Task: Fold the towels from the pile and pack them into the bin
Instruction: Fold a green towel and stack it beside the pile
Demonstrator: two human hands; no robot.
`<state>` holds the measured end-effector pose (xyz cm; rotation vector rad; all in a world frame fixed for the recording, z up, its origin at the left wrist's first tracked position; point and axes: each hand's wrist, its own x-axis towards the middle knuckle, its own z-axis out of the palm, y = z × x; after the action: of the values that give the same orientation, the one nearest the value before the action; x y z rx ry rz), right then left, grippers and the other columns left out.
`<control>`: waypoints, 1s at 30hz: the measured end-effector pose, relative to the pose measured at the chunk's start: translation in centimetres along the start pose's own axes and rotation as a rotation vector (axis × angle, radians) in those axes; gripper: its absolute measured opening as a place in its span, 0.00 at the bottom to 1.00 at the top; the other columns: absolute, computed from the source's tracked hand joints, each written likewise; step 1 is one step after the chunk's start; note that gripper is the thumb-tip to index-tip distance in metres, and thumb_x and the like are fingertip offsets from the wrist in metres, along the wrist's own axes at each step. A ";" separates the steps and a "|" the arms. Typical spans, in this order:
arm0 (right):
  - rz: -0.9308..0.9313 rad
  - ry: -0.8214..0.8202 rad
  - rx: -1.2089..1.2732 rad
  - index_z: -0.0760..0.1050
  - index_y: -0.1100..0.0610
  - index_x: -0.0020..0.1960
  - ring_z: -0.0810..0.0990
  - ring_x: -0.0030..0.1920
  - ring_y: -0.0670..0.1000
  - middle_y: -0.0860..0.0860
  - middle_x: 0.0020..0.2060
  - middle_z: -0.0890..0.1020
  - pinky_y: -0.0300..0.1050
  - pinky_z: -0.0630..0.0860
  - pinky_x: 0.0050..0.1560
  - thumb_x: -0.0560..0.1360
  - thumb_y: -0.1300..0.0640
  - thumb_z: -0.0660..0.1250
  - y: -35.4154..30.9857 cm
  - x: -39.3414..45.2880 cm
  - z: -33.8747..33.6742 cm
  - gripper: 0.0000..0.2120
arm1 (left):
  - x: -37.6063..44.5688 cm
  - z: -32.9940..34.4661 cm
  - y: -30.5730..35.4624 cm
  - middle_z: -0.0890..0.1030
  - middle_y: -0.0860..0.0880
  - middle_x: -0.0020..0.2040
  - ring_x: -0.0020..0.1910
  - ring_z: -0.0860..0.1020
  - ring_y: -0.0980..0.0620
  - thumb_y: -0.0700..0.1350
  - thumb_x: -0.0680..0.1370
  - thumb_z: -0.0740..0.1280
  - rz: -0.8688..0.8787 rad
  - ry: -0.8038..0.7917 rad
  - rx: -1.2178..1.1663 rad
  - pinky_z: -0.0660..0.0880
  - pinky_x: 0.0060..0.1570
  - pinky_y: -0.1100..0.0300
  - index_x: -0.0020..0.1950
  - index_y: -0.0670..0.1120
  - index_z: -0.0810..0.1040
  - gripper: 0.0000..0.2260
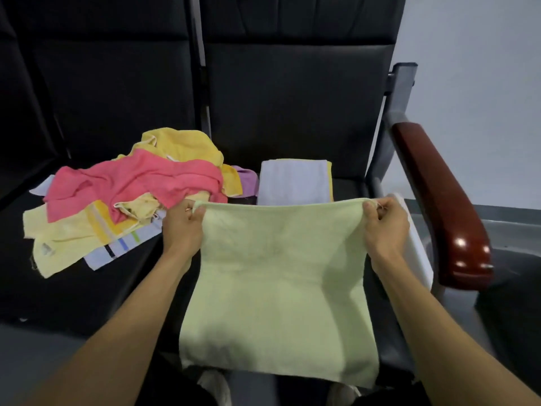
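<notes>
A pale green towel (278, 288) hangs spread out in front of me, held up by its two top corners. My left hand (183, 227) pinches the top left corner and my right hand (385, 227) pinches the top right corner. To the left lies the pile of loose towels (128, 197): a pink one on top, yellow ones, a pale yellow one and a striped one. Behind the green towel a folded lilac towel (294, 181) lies flat on a yellow one. A white bin (417, 247) shows only as a rim at the right, mostly hidden by the towel and my right hand.
Everything rests on a row of black padded seats (292, 112). A dark red wooden armrest (442, 206) on a grey metal frame runs along the right side. A pale wall and grey floor lie beyond it.
</notes>
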<state>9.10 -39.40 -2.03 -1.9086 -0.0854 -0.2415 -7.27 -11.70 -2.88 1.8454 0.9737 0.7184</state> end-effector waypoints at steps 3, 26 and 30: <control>0.070 -0.094 -0.009 0.73 0.56 0.43 0.74 0.35 0.44 0.46 0.34 0.77 0.41 0.69 0.36 0.79 0.59 0.64 2.6 0.7 1.4 0.06 | 0.7 1.6 -2.1 0.79 0.45 0.44 0.43 0.76 0.45 0.42 0.82 0.64 -0.042 -0.039 0.033 0.72 0.41 0.53 0.50 0.43 0.77 0.04; 0.301 -0.559 0.182 0.77 0.60 0.41 0.81 0.35 0.53 0.54 0.35 0.79 0.47 0.81 0.34 0.77 0.60 0.72 1.2 -3.6 7.3 0.07 | -2.2 7.2 -0.3 0.69 0.46 0.32 0.32 0.69 0.48 0.43 0.77 0.72 -0.124 -0.402 -0.164 0.68 0.36 0.53 0.44 0.35 0.73 0.13; 0.354 -0.642 0.284 0.80 0.61 0.43 0.82 0.34 0.55 0.55 0.33 0.81 0.49 0.82 0.37 0.76 0.63 0.72 0.5 -4.5 7.5 0.04 | -3.6 8.0 0.1 0.75 0.41 0.32 0.29 0.74 0.47 0.38 0.78 0.71 -0.068 -0.459 -0.180 0.77 0.34 0.45 0.45 0.34 0.76 0.08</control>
<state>5.73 -32.28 -5.93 -1.6172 -0.1968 0.5983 -2.75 -18.32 -6.44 1.7051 0.6460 0.3057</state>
